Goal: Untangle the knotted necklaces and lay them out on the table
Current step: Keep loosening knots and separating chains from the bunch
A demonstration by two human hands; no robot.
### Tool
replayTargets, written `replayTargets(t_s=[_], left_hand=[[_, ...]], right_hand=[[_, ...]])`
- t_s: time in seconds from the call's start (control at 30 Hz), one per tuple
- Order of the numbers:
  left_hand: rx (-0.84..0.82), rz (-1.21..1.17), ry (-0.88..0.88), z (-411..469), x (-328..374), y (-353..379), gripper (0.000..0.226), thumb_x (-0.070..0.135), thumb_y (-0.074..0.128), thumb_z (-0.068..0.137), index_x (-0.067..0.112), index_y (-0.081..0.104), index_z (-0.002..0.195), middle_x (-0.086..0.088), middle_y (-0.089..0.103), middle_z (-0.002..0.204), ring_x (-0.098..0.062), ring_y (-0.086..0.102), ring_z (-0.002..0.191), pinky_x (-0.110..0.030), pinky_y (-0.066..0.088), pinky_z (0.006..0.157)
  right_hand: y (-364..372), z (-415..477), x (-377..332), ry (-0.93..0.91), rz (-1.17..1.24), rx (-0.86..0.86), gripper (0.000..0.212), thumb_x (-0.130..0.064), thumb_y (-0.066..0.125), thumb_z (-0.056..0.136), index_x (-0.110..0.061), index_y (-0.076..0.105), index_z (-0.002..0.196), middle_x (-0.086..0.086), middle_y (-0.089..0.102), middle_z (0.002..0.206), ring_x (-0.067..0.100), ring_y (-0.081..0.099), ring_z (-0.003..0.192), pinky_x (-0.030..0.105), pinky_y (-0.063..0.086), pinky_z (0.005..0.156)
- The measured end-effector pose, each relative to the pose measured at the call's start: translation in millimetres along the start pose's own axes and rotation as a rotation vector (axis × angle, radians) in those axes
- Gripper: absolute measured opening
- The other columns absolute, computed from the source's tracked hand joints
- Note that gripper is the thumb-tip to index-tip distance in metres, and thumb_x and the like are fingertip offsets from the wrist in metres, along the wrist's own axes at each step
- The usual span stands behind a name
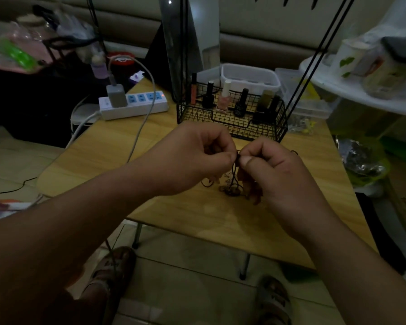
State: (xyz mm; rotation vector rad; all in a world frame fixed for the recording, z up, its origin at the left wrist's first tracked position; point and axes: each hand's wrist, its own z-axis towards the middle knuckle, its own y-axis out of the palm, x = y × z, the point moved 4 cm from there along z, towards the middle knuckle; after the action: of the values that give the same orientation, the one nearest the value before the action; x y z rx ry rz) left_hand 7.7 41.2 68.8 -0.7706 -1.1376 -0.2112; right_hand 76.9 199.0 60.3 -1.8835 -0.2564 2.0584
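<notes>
Nearest, two sandalled feet (110, 273) stand on the tiled floor below the desk (103, 148) edge. Above the desk, the left grip (197, 158) and right grip (274, 170) meet, each pinching the same dark knot of cord between thumb and forefinger, the other fingers curled in. From that pinch the necklaces (231, 191) hang down in thin black strands to a small beaded heap lying on the desk just under the right grip. Farther back stands a black wire basket (220, 118) holding nail-polish bottles (223, 97). A white power strip (136, 106) lies to its left, and a clear plastic box (251, 76) sits behind it.
</notes>
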Motion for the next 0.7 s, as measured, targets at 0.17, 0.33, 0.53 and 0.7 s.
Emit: replayTargets(t_s=[0.17, 0.33, 0.53, 0.7], left_hand=[[-0.05, -0.21, -0.137, -2.1, -8.9, 3.9, 0.016, 0.002, 0.062, 0.097, 0.012, 0.068, 0.087, -0.009, 0.066, 0.076, -0.021, 0.066, 0.07, -0.041, 0.06, 0.072], [-0.073, -0.086, -0.134, 1.6, -12.6, -0.1, 0.009, 0.007, 0.064, 0.095, 0.011, 0.069, 0.088, -0.004, 0.068, 0.073, -0.02, 0.068, 0.068, -0.042, 0.062, 0.072], [-0.07, 0.132, -0.077, 8.5, -15.0, -3.3, 0.004, 0.017, 0.07, 0.089, 0.019, 0.072, 0.086, 0.003, 0.071, 0.071, -0.01, 0.067, 0.064, -0.041, 0.06, 0.066], [-0.064, 0.15, -0.071, 14.8, -19.2, -3.9, 0.006, 0.015, 0.071, 0.088, 0.02, 0.072, 0.085, 0.006, 0.071, 0.069, -0.007, 0.065, 0.061, -0.041, 0.059, 0.064]], right_hand=[[4.2, 0.8, 5.9, 0.127, 0.201, -0.103, 0.016, -0.013, 0.054, 0.101, -0.016, 0.063, 0.087, 0.0, 0.062, 0.07, 0.015, 0.054, 0.059, 0.026, 0.042, 0.049], [-4.2, 4.0, 4.0, -0.027, -0.122, 0.022, 0.006, -0.022, 0.068, 0.096, -0.025, 0.067, 0.09, 0.0, 0.068, 0.078, 0.016, 0.062, 0.064, 0.023, 0.05, 0.055], [-2.3, 1.4, -3.0, -0.306, -0.464, 0.091, 0.008, -0.022, 0.071, 0.095, -0.029, 0.072, 0.098, -0.013, 0.067, 0.081, 0.011, 0.064, 0.071, 0.036, 0.053, 0.059], [1.4, 5.0, -7.3, -0.382, -0.695, 0.102, 0.005, -0.024, 0.068, 0.095, -0.026, 0.07, 0.1, -0.015, 0.063, 0.081, 0.003, 0.058, 0.066, 0.037, 0.052, 0.059]])
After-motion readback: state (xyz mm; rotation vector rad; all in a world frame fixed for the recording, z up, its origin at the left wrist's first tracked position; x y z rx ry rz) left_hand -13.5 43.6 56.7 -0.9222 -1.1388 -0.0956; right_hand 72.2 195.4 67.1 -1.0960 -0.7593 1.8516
